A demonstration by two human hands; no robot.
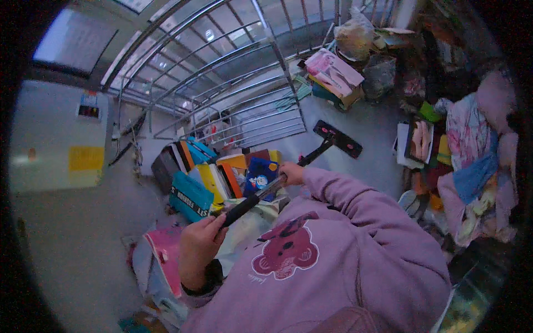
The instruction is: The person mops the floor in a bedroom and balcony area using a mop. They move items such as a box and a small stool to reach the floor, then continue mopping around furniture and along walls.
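A flat mop with a dark pole and a black rectangular head runs slantwise across my front. My left hand grips the black end of its handle, close to my body. Farther up the pole, on its shiny metal part, my right hand has its fingers wrapped round it. The head lies out beyond my right hand, over the grey floor. No cloth shows on its upper side; its underside is hidden. A purple sleeve covers my right arm.
Boxes and books, including a teal box, stand packed ahead of my left hand. Metal railings rise beyond. A pink-white box sits at the far right, a clothes pile to the right, a pale cabinet to the left.
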